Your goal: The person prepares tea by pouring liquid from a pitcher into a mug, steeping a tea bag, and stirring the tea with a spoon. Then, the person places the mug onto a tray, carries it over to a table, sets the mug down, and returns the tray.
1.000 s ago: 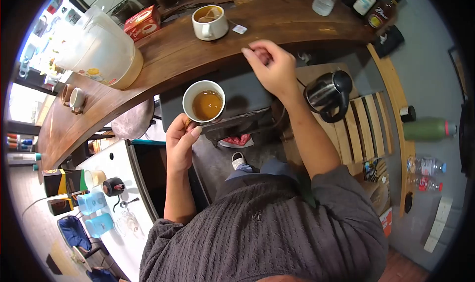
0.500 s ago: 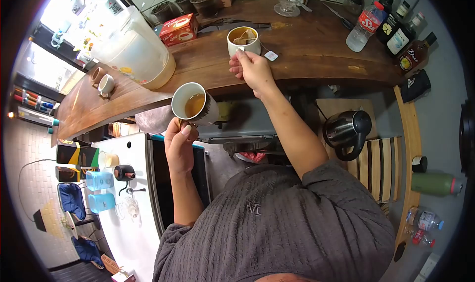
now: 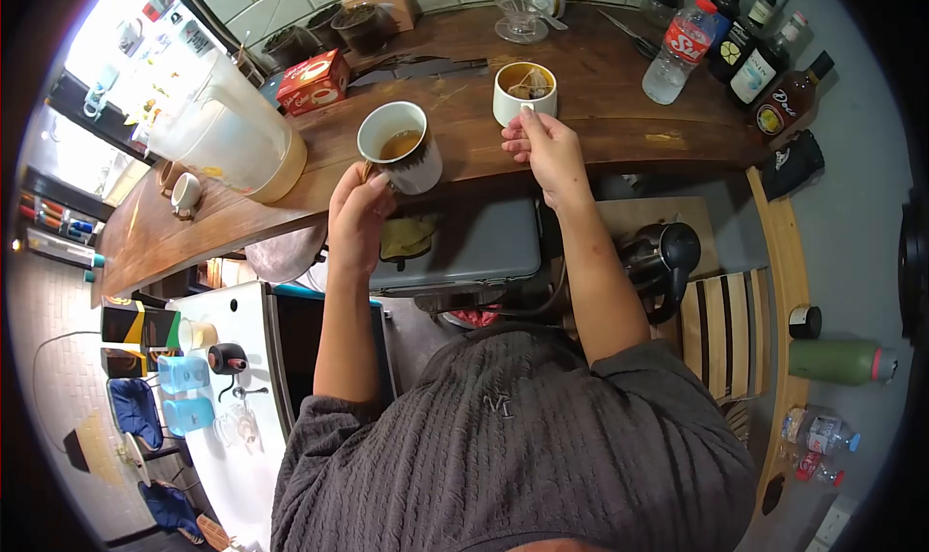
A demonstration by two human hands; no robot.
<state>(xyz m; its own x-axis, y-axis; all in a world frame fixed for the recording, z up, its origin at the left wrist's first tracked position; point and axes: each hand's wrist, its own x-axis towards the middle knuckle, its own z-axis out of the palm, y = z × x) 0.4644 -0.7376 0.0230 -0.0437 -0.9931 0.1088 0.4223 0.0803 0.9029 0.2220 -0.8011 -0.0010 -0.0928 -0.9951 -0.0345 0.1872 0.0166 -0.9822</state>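
From the head camera, you stand at a curved wooden counter (image 3: 619, 131) with a drink at each hand. Your left hand (image 3: 361, 208) has its fingers closed around the handle of a tall mug (image 3: 418, 168), held tilted at the counter's near edge, amber liquid inside. To its right, your right hand (image 3: 554, 155) pinches the handle of a white cup (image 3: 510, 106) between thumb and forefinger (the other fingers curl loosely below). A tea bag (image 3: 532, 86) shows in the cup; whether its base touches the wood, you cannot tell. A red box (image 3: 313, 81) lies beyond the mug, a clear water bottle (image 3: 677, 59) stands right of the cup, and a kettle (image 3: 668, 252) sits below the counter.
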